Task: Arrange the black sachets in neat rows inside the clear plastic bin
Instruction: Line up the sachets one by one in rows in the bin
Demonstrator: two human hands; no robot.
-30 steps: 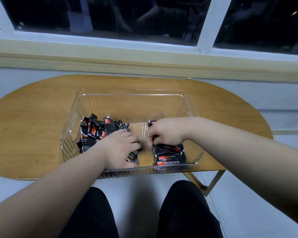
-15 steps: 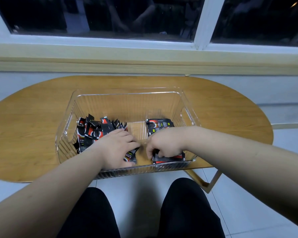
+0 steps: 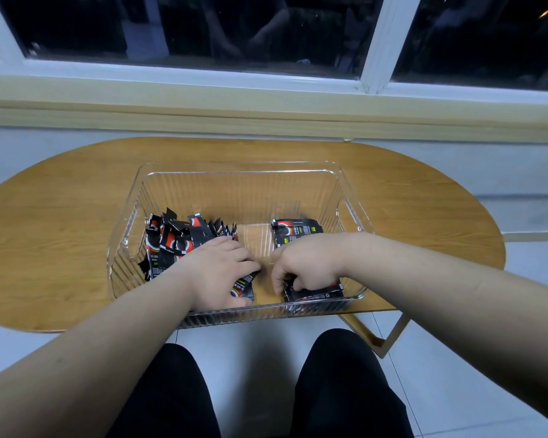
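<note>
Head view: my two hands are down inside the clear plastic bin (image 3: 241,167), which sits on the oval wooden table (image 3: 60,216) in front of me, its near wall at the 6 o'clock edge of the tabletop.

My left hand (image 3: 222,273) lies palm down toward 7 o'clock in the bin. Its fingers are only lightly bent and reach toward 3 o'clock across one black sachet (image 3: 244,284), with my thumb at that sachet's near edge. I cannot tell whether I am pinching it or just pressing on it. Just past my knuckles, from 9 to 11 o'clock, is the loose heap of sachets (image 3: 178,238), tumbled at all angles against the left wall.

My right hand (image 3: 307,263) is at about 5 o'clock in the bin. Its fingers are curled tightly downward, thumb pointing down beside them, gripping the near stack (image 3: 317,294) of sachets that lies flat against the front wall. Beyond my wrist, at about 2 o'clock, the far stack (image 3: 298,230) lies flat and squared up.

Between the two hands a strip of bare bin floor (image 3: 253,241) runs toward 12 o'clock. My black-trousered knees (image 3: 339,374) show below the table.
</note>
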